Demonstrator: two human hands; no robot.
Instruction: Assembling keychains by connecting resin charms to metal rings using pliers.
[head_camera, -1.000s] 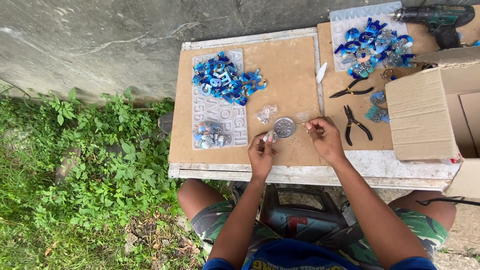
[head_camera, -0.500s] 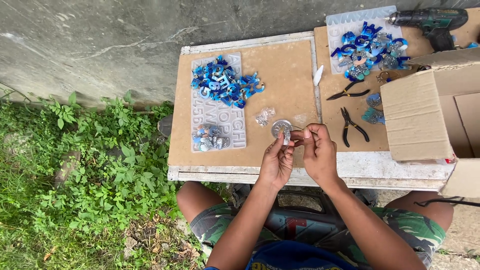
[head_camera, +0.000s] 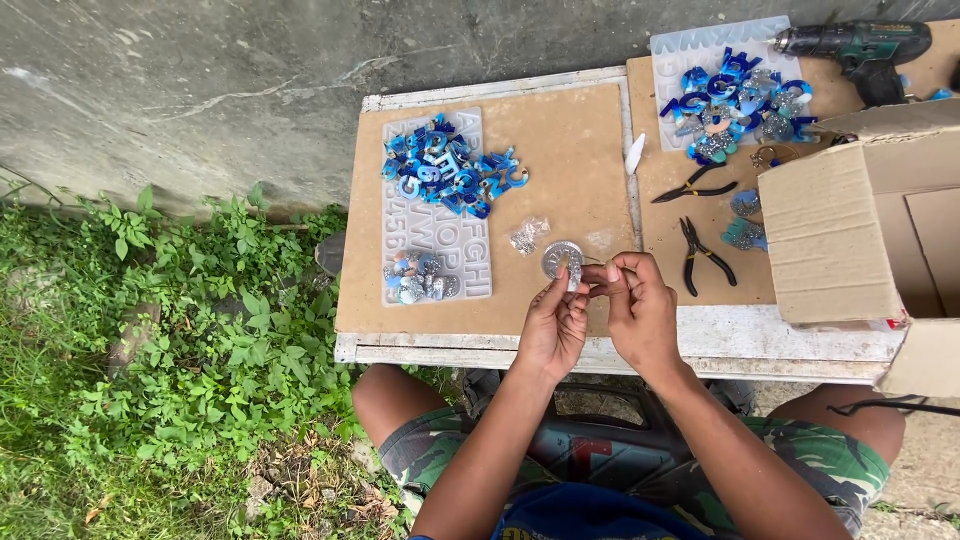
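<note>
My left hand (head_camera: 553, 325) and my right hand (head_camera: 638, 310) meet over the near edge of a brown board (head_camera: 560, 160), fingertips pinched together on a small pale piece (head_camera: 576, 276) between them. What the piece is exactly is too small to tell. Just beyond the fingers lies a round silver glittery disc (head_camera: 558, 256), and a small clear bag of bits (head_camera: 526, 236) sits to its left. Further left a clear letter mould sheet (head_camera: 470, 270) carries a heap of blue resin letters (head_camera: 450, 172) and a smaller pale cluster (head_camera: 418, 283).
Two black pliers (head_camera: 703, 252) (head_camera: 692, 185) lie right of my hands. A second heap of blue letters (head_camera: 738, 100) and a green drill (head_camera: 860, 48) are at the back right. An open cardboard box (head_camera: 850, 230) stands on the right. Weeds (head_camera: 180, 340) cover the ground on the left.
My hands were apart on the board a second ago, then came together. They now hold the small piece slightly nearer to me, and the view has shifted a little.
</note>
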